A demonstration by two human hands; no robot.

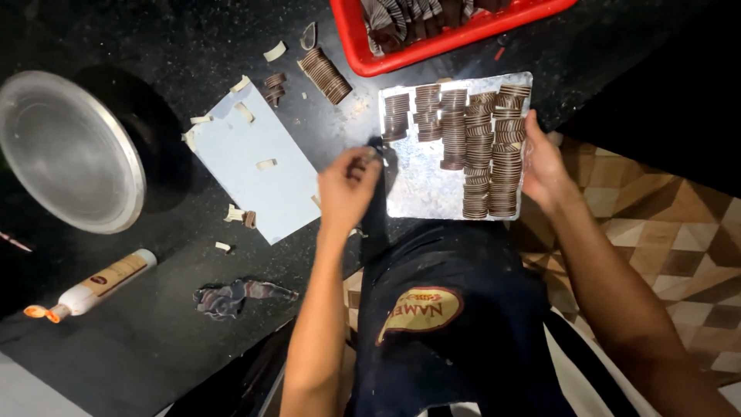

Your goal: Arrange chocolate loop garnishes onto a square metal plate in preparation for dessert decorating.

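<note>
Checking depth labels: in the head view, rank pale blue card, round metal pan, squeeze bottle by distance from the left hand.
From the left hand:
1. Pale blue card, just to its left on the black counter.
2. Round metal pan, far left edge.
3. Squeeze bottle, lower left; nearly level with the pan, so that order is loose.
</note>
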